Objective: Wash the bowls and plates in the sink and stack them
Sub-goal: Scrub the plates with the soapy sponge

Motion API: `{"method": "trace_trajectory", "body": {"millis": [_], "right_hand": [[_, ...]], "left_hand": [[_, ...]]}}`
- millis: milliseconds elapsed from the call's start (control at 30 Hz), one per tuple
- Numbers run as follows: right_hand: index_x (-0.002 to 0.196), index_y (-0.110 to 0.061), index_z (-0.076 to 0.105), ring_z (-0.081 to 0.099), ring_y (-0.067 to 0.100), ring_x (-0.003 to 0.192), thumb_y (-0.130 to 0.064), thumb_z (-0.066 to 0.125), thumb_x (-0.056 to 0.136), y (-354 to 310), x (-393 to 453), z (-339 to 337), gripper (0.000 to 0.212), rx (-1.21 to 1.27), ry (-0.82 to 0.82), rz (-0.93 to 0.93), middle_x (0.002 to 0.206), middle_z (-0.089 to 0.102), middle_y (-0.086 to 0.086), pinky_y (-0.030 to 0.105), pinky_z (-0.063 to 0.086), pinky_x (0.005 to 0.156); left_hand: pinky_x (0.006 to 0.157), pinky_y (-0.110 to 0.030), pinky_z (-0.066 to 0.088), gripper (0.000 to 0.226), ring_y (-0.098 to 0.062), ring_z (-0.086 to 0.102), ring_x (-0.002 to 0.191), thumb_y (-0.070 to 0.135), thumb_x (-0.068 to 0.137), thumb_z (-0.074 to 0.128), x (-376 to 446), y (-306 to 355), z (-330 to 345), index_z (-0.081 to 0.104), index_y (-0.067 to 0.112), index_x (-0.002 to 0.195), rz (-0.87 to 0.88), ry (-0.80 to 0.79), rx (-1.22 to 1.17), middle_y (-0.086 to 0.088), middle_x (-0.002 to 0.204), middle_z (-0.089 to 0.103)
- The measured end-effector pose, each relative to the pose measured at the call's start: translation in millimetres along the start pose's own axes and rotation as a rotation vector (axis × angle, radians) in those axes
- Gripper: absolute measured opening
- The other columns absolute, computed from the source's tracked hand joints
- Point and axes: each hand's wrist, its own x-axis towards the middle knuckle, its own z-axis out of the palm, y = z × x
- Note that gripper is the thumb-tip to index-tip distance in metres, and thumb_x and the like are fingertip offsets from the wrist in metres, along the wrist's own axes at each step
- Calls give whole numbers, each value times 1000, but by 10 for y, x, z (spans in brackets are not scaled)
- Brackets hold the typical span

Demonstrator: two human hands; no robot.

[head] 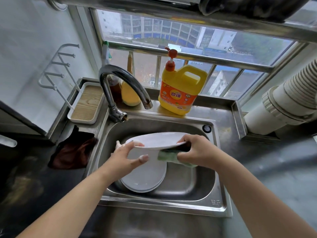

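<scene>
Soft window point(171, 40) daylight; edges warped, perhaps blurred.

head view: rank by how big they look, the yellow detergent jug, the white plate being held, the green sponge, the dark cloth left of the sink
1. white plate, widest of the four
2. yellow detergent jug
3. dark cloth, close to the jug in apparent size, so that order is unsure
4. green sponge, partly hidden by the right hand

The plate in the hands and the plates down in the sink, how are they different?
The held plate is lifted and nearly level; the sink plates lie stacked at the bottom. The left hand and right hand touch only the held plate. All are white.
</scene>
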Motion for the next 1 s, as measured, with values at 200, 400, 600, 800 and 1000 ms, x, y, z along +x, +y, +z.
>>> {"method": "trace_trajectory", "body": {"millis": [200,400,600,800,1000], "right_hand": [[79,-21,66,64,12,67,-30,68,64,-162,40,-85,18,-110,-28,-35,72,68,-2,24,54,58],[87,-28,66,63,7,69,-30,68,67,-179,42,-85,21,-49,-43,-68,75,67,-8,17,52,59],[129,-40,53,65,-1,90,-27,61,69,11,-35,-102,61,262,110,-138,111,66,-12,12,52,71],[137,-29,49,52,4,109,-44,47,72,47,-21,141,66,219,487,-222,126,58,-4,15,40,93],[146,-36,30,23,20,125,-43,43,90,-117,166,631,57,-71,501,-303,150,31,10,37,22,109]], "left_hand": [[115,-51,-5,13,-27,-13,147,43,91,56,106,213,42,63,52,84,78,-3,281,-1,161,5],[64,-40,44,16,-25,50,66,30,89,51,167,329,115,61,25,78,454,10,17,-3,68,57],[52,-27,28,30,-17,37,58,22,98,53,214,417,80,61,17,69,205,184,-411,-4,62,45],[53,-23,44,28,-12,52,58,15,100,47,199,538,205,62,14,77,51,283,-726,1,63,61],[62,-31,43,26,-20,53,70,11,100,46,151,592,394,63,11,81,50,231,-747,-8,72,62]]}}
